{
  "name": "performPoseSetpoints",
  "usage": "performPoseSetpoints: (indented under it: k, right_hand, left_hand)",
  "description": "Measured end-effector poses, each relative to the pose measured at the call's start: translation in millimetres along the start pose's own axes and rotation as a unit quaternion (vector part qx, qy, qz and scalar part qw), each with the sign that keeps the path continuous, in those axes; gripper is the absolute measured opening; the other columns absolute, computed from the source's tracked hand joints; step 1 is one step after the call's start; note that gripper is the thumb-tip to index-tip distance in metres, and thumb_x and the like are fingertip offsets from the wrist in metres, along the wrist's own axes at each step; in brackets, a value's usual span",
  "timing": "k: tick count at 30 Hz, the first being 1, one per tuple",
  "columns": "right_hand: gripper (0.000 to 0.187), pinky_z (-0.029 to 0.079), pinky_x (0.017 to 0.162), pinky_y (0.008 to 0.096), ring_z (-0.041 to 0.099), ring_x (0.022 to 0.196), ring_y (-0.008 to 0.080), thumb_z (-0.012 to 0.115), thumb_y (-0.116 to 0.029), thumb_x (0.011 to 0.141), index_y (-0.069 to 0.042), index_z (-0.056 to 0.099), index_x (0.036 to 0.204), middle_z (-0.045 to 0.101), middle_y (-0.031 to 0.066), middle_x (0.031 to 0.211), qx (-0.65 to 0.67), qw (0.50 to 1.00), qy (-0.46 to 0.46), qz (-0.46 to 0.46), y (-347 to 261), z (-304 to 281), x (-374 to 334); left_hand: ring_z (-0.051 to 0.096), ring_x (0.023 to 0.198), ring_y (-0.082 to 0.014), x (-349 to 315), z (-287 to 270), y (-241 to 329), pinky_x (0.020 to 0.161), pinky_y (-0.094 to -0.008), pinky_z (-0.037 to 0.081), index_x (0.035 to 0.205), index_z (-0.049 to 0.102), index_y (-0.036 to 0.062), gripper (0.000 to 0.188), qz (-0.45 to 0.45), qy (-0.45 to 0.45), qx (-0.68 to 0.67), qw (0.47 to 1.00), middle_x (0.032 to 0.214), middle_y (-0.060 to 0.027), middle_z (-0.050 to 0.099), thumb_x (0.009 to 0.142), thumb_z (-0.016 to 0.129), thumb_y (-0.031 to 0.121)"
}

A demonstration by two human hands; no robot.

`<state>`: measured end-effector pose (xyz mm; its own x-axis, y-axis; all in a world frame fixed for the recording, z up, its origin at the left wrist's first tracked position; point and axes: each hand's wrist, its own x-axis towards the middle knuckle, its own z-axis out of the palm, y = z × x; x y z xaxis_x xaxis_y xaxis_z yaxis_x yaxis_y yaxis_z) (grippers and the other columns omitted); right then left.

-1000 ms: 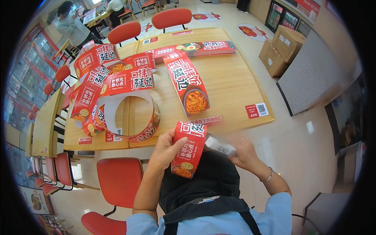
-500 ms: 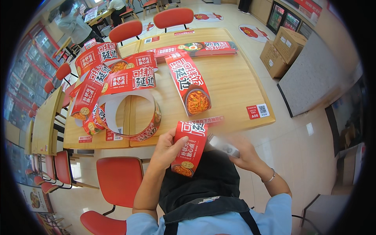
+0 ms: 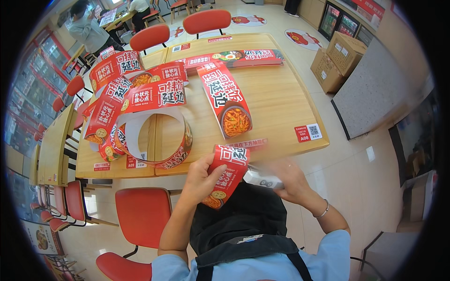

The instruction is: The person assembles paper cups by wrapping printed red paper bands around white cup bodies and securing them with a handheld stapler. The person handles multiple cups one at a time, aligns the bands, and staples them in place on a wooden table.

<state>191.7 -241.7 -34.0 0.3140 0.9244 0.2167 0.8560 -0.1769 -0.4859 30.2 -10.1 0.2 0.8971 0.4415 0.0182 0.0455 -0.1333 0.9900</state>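
Observation:
In front of my apron, my left hand (image 3: 201, 180) pinches a red printed paper band (image 3: 227, 175), thumb on its face and fingers behind. My right hand (image 3: 293, 182) is wrapped round a white stapler-like tool (image 3: 261, 180) with dark marks on its side. The tool's tip meets the band's right edge; motion blurs the fingers a little. On the table beyond lies a flat strip (image 3: 228, 100) of the same print. To the left stands a paper ring (image 3: 180, 145), its white inside showing, among several more curled bands (image 3: 115, 65).
A stack of flat printed strips (image 3: 234, 58) lies across the far part of the wooden table (image 3: 276, 107). Red chairs (image 3: 143, 213) stand at the near left and far side. Cardboard boxes (image 3: 337, 61) are stacked at the right. A person (image 3: 89, 33) stands at the far left.
The white tool in my right hand has moved slightly left against the band. The band's lower end has swung left and tilted; my left hand keeps its hold.

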Motion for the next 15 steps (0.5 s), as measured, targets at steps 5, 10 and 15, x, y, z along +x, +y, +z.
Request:
performPoseSetpoints:
  k: [5, 10, 15]
  right_hand:
    - [0.064, 0.034, 0.105, 0.0553, 0.057, 0.112, 0.0310, 0.074, -0.009, 0.066, -0.007, 0.052, 0.126, 0.059, 0.0121, 0.120, -0.008, 1.000, -0.005, 0.000, -2.5, -0.6, 1.8]
    - [0.065, 0.034, 0.105, 0.0554, 0.056, 0.112, 0.0318, 0.074, -0.009, 0.066, -0.006, 0.052, 0.127, 0.059, 0.0126, 0.121, 0.013, 1.000, 0.000, -0.012, -3.3, 4.3, 3.5]
    - [0.066, 0.043, 0.095, 0.0488, 0.058, 0.105, 0.0337, 0.075, -0.009, 0.065, -0.005, 0.051, 0.127, 0.060, 0.0148, 0.113, 0.012, 0.999, 0.013, -0.035, -8.3, 6.5, 9.4]
  left_hand:
    - [0.062, 0.083, -0.0146, -0.6, 1.4, 1.0, 0.076, -0.0276, 0.049, 0.104, 0.062, -0.0028, 0.019, 0.016, 0.006, 0.018, 1.000, 0.093, -0.0102, 0.066, 0.085, 0.063, 0.001]
    - [0.062, 0.083, -0.0097, -0.5, 5.6, -12.3, 0.074, -0.0248, 0.050, 0.108, 0.061, -0.0042, 0.021, 0.022, -0.020, 0.035, 0.999, 0.095, -0.0072, 0.066, 0.088, 0.062, 0.002]
    - [0.064, 0.080, -0.0152, -2.6, 14.6, -9.5, 0.073, -0.0288, 0.050, 0.104, 0.063, -0.0021, 0.019, 0.011, 0.001, 0.009, 1.000, 0.090, -0.0109, 0.068, 0.086, 0.063, 0.002]
